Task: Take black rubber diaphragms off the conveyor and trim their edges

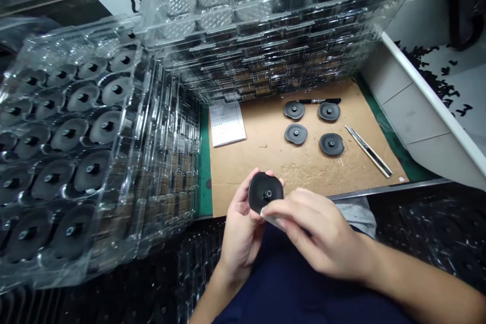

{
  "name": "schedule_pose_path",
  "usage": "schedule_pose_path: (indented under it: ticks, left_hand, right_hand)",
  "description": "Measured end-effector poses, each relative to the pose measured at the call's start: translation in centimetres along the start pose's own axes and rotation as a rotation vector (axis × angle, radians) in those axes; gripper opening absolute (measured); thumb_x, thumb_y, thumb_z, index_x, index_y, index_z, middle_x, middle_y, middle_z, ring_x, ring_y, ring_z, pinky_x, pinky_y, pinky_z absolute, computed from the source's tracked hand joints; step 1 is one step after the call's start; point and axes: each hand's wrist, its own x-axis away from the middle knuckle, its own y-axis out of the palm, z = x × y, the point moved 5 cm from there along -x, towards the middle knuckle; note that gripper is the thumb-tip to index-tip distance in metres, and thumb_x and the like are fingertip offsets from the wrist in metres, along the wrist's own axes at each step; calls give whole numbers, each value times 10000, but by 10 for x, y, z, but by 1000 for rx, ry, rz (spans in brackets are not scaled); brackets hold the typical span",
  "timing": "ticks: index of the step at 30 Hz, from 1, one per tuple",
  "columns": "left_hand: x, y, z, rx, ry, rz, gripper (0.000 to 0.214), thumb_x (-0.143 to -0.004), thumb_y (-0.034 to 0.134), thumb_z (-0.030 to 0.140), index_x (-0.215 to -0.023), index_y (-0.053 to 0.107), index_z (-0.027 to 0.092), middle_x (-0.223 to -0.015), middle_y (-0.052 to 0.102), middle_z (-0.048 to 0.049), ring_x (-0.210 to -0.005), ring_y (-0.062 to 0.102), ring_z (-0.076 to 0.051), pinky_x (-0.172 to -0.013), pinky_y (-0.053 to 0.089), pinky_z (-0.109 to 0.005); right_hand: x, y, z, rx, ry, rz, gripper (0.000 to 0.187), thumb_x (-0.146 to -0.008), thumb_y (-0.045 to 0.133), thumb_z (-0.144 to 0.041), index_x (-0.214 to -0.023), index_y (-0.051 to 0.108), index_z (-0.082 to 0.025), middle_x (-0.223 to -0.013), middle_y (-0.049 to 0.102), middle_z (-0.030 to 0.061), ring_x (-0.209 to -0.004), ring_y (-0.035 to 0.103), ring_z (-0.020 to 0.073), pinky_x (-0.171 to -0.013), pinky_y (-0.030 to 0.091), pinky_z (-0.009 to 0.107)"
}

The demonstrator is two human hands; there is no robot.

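Observation:
My left hand (243, 223) is closed around the edge of a black disc with a short central stem (260, 187), its stem side turned up toward me. My right hand (319, 228) is pinched at the disc's lower right rim. A small whitish piece shows between its thumb and fingers, too blurred to name. Beyond my hands, similar black discs (296, 133) lie apart on a cardboard sheet (261, 162). To their right lies a slim utility knife (368, 151). A black marker pen (319, 101) rests behind the discs.
Stacked clear plastic trays (167, 126) holding black discs rise on the left. Another tall tray stack (258, 50) stands at the back. A printed paper slip (227, 124) lies on the cardboard. On the right, a white bin (436, 111) has black scraps beyond its wall.

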Motion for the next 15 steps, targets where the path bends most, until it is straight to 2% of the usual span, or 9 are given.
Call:
schedule_pose_path:
  ticks: [2,4,5,7,9,12,13,15]
  left_hand:
    - [0,2,-2,-3,-7,-2,496,-697,736,145,-1153,597,285,-1173,642,-24,-1059,611,-215,-859,513,-258]
    - [1,5,-3,-6,-7,-12,457,-702,739,177,-1135,614,252,-1120,665,-39,-1049,614,-209,-871,503,-254]
    - [2,5,-2,-5,-8,-17,446,-704,738,181,-1128,617,243,-1104,671,-42,-1033,621,-204,-877,500,-257]
    - [3,5,1,11,-33,-26,464,-697,740,160,-1132,612,257,-1111,668,-35,-1017,631,-205,-879,504,-275]
    - [5,5,5,42,-61,-44,515,-658,769,156,-1135,609,266,-1146,654,-34,-1021,630,-216,-875,510,-284]
    - [7,6,4,110,-103,-57,568,-598,808,144,-1121,620,262,-1131,661,-19,-993,637,-172,-838,508,-209]
    - [7,7,1,136,-125,-51,543,-619,796,151,-1119,620,267,-1112,667,-9,-984,636,-151,-836,502,-191]
    - [8,8,-4,180,-181,-35,478,-664,765,150,-1110,625,255,-1054,680,-4,-968,636,-139,-847,498,-196]
  right_hand:
    - [-3,-5,2,48,41,80,229,-873,458,-104,-1062,586,-119,-900,642,69,-771,549,155,-726,450,309]
    - [-5,-9,1,125,10,171,238,-871,461,-113,-1074,584,-97,-884,637,85,-784,545,172,-736,446,332]
    - [-4,-10,-1,136,-32,169,249,-867,465,-107,-1088,578,-91,-890,637,89,-796,543,176,-742,443,335]
    - [4,-8,-5,101,-104,74,263,-859,479,-90,-1106,569,-98,-889,637,77,-799,537,165,-742,437,322]
    - [14,-8,-3,81,-60,-10,264,-858,488,-79,-1107,566,-116,-868,631,56,-768,527,145,-717,421,302]
    - [19,-20,3,218,86,58,261,-862,482,-71,-1098,579,-127,-852,622,53,-727,510,138,-670,378,304]
    - [16,-24,2,272,71,94,254,-866,476,-75,-1084,592,-133,-849,623,56,-719,505,140,-658,361,309]
    - [6,-24,-3,300,-91,95,231,-889,456,-117,-1045,622,-156,-781,611,42,-673,481,136,-632,329,312]
